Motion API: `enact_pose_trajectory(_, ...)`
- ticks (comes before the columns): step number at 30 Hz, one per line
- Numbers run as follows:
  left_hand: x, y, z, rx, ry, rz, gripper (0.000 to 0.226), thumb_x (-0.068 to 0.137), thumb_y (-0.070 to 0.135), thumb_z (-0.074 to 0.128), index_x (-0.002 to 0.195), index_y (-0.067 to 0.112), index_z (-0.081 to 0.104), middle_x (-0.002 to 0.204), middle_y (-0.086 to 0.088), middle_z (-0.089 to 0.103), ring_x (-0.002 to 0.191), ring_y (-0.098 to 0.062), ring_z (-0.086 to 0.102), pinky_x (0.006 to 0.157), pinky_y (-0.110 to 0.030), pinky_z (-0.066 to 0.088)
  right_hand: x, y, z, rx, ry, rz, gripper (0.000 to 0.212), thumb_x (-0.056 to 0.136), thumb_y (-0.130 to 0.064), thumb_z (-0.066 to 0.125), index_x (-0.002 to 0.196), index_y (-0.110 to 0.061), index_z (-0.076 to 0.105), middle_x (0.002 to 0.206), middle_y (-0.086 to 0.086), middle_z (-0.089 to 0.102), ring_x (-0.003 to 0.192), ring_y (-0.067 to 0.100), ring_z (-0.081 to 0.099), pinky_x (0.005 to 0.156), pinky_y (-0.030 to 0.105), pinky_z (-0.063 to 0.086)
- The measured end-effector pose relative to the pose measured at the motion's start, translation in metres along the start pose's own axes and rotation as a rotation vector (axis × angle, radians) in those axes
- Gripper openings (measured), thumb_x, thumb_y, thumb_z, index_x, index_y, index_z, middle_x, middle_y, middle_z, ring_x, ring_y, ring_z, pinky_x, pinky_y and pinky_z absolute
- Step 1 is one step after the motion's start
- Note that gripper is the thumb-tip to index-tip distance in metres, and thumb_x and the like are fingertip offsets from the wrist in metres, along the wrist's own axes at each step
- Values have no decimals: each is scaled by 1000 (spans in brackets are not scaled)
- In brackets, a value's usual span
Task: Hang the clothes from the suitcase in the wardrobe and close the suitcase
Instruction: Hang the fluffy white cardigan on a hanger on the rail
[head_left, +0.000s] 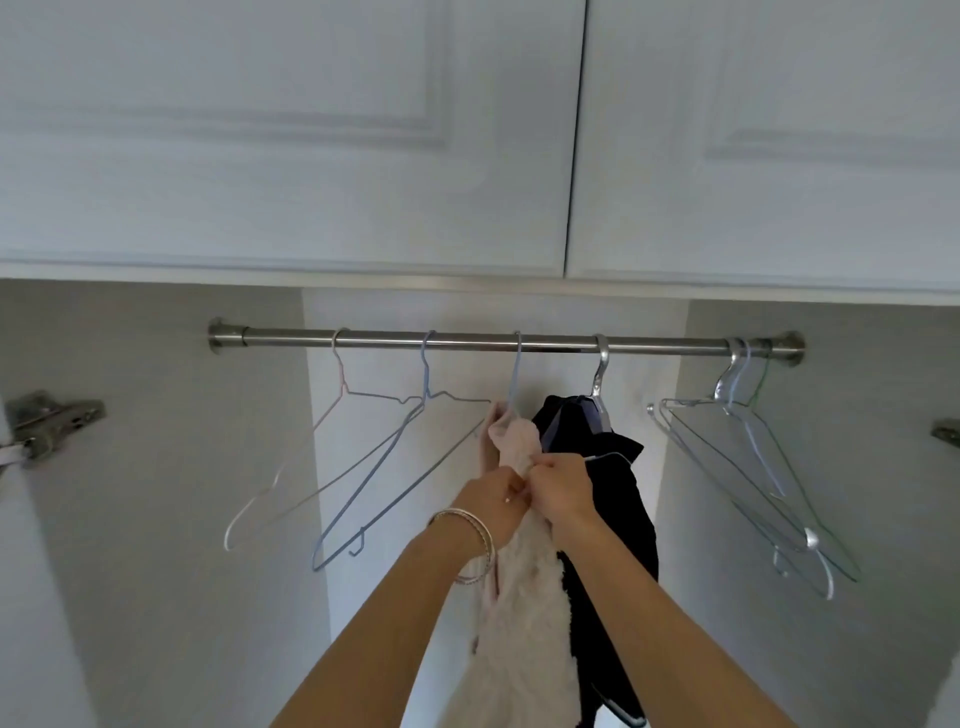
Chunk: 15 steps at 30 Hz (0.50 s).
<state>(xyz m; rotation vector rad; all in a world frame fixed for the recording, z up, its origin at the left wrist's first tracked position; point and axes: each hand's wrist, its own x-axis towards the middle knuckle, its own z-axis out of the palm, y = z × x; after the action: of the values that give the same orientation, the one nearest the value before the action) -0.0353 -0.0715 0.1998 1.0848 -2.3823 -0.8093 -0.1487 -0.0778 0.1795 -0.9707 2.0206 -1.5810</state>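
Wardrobe rail (467, 341): pink garment (519, 441), black garment (608, 467) hung.

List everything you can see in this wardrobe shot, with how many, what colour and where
rail: one, silver metal, across the wardrobe under the top cupboards
empty hangers left: two, one pale pink, one blue, wire, left part of the rail
empty hangers right: a bunch, silver and pale blue, exact count unclear, right end of the rail
pink garment: one, pale pink, fluffy, on a blue hanger at mid rail
dark garment: one, black, on a silver-hooked hanger just right of the pink one
cupboard doors: two, white, panelled, above the rail
hinges: two, metal, at the left and right edges
bangles: several, silver, on the left wrist
left hand: pinches the pink garment
right hand: pinches the pink garment too
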Motion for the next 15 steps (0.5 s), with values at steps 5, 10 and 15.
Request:
enact_pose_trajectory(5, -3, -9, -1, -21, 14, -66, 33, 93, 30, 48, 115, 7, 53, 117, -15, 62, 91, -23, 55, 76, -27, 40, -6, 8, 3, -78, -143, -95, 11, 76, -6, 56, 67, -2, 62, 63, 10, 50, 64, 19, 47, 59, 28, 38)
enact_pose_trajectory(10, -14, -7, 10, 60, -47, -103, 28, 89, 25, 53, 110, 7, 55, 109, -17, 67, 96, -32, 67, 83, -31, 49, -25, 18, -7, -65, -210, 2, 30, 68, -6, 67, 95, 9, 66, 73, 10, 61, 68, 21, 55, 65, 35, 48)
enact_pose_trajectory(15, -50, 4, 69, 129, -446, -55, 20, 89, 19, 54, 72, 9, 57, 66, -4, 63, 51, -14, 59, 59, -21, 51, -115, 52, -83, -155, -164, 177, 29, 78, 1, 61, 106, 2, 66, 86, 13, 62, 81, 18, 54, 59, 22, 44)
